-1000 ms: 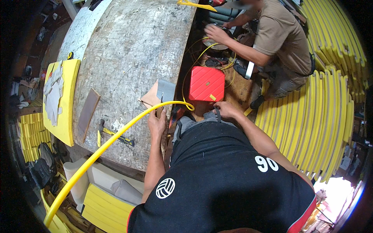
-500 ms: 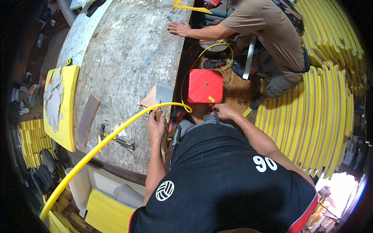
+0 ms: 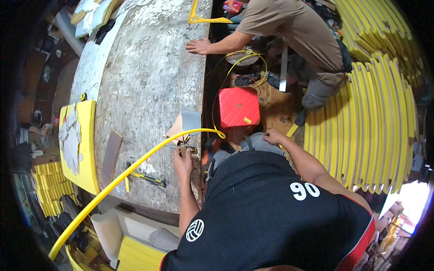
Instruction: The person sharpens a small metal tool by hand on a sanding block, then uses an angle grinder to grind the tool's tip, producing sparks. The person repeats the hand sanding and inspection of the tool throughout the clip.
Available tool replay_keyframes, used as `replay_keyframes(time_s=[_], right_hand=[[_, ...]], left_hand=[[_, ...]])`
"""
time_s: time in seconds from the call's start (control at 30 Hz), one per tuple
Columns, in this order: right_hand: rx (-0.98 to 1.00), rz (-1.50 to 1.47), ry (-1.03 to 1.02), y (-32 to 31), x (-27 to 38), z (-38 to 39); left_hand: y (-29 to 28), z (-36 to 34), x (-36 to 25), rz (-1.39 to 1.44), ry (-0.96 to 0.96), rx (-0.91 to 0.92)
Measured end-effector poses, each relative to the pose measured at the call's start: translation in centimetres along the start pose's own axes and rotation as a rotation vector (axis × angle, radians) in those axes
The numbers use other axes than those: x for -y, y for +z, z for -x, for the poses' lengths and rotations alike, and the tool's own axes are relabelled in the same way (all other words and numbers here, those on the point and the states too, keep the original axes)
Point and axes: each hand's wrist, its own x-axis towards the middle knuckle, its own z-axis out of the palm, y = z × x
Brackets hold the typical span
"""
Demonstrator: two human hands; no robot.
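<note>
One brown tool [image 3: 182,151] | long axis pointing forward | left hand [image 3: 182,164] gripping it | right hand [image 3: 273,137]: grip unclear

Single head view: wide fisheye, facing steeply down from wearer's head. Black shirt [image 3: 266,217] fills foreground, nearer than red stool [image 3: 239,107]; workbench [image 3: 149,77] left of stool, yellow stack [image 3: 361,128] right, co-worker [image 3: 296,34] beyond. Straight edges bend toward rim.

A furniture workshop, likely for upholstery: a scarred wooden counter [image 3: 149,77] bears a hammer [image 3: 156,181] toward its near edge and a yellow square [image 3: 211,20] over its right edge; stacked yellow padded slabs [image 3: 357,126] and a pale padded seat [image 3: 106,232] stand around.
</note>
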Motion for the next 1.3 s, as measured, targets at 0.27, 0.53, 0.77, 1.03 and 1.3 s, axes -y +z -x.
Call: replay_keyframes(time_s=[0.27,0.53,0.77,1.03,1.3], right_hand=[[-0.115,-0.203,0.132,2.2,-3.0,2.1],[0.017,-0.253,-0.098,-1.9,2.0,5.1],[-0.138,-0.455,0.424,6.4,-7.3,9.2],[-0.390,-1.286,0.972,13.9,-6.7,20.2],[-0.544,-1.526,0.951,13.1,-5.2,19.9]], left_hand=[[1.4,1.1,1.3,-0.093,0.017,0.256],[4.7,1.2,4.4,-0.015,0.066,0.675],[10.6,-2.2,1.5,0.097,0.151,0.854],[14.0,-2.8,-3.0,0.071,0.204,0.934],[14.2,-3.7,-4.3,0.110,0.244,0.955]])
